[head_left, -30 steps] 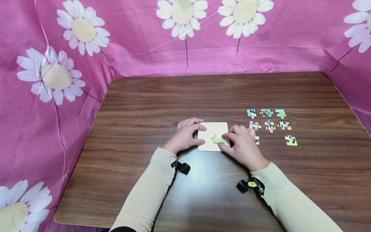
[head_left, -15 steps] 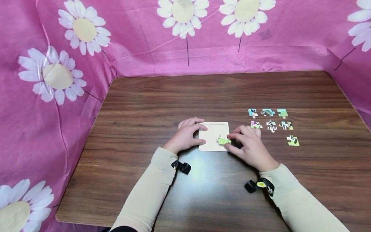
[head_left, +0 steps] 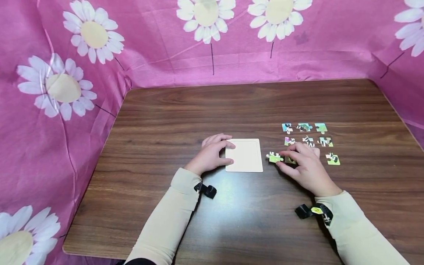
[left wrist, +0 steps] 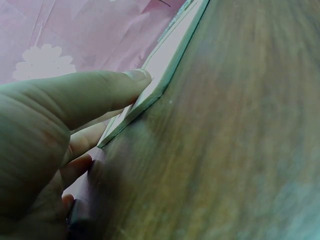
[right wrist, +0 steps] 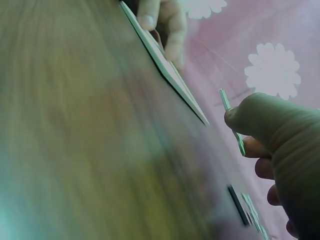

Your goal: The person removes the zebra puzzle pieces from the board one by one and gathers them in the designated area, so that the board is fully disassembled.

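Between the thumb and index finger of my right hand (head_left: 308,167) is a jigsaw puzzle piece (head_left: 274,157), green with black-and-white figures, pinched by its right end. In the right wrist view the puzzle piece (right wrist: 231,120) shows edge-on, raised off the table. My left hand (head_left: 212,154) holds the left side of a square, cream-coloured puzzle tray (head_left: 245,156), which lies flat with a bare face. The left wrist view has the thumb (left wrist: 125,85) on the tray's face near a corner, other fingers beside the edge. Another puzzle piece (head_left: 290,160) lies partly hidden under my right hand.
Several loose puzzle pieces lie in rows right of the tray: a back row (head_left: 304,127), a middle row (head_left: 325,141) partly behind my right hand, and a panda piece (head_left: 332,159) in front. A pink flowered cloth (head_left: 159,36) surrounds the brown wooden table (head_left: 185,110).
My right hand has carried the pinched puzzle piece rightward, from over the tray to the gap between the tray and the loose pieces. My left hand has stayed on the tray.
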Demonstrator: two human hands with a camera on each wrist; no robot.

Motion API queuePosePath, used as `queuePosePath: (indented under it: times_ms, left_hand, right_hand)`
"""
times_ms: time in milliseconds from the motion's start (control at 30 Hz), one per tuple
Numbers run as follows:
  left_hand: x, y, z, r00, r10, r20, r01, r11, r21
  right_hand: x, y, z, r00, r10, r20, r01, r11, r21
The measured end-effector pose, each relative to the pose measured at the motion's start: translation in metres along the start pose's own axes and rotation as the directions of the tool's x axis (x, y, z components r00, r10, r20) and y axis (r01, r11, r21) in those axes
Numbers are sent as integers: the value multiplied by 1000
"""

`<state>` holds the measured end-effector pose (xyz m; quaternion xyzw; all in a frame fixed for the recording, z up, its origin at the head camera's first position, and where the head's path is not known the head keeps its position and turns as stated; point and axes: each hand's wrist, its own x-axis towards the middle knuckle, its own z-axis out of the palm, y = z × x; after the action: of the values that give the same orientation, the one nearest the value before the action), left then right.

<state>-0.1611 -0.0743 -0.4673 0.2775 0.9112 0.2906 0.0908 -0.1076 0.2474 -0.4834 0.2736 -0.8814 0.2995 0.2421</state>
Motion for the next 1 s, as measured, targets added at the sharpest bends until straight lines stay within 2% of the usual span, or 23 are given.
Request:
queuePosePath:
  times_ms: [233,500,767,1000]
  left_hand:
    - [-1,-1,-2,1000,-7,0,7,1000,3]
    - [-1,-1,-1,1000,-2,-3,2,1000,8]
    - [1,-3,-4,1000,-4,-31,4,1000,2]
    - [0,-2,-2,1000,4,-1,-4,1000,-2]
  right_hand:
    - [-7,13,-15,999,38,-21,-38,999,-14]
    - [-26,27,-38,990,139,-4,-139,988,-63]
    - [-22,45,-56,992,114,56,-105,985,-139]
    - [-29,52,-70,981,91,170,-47,968,-245]
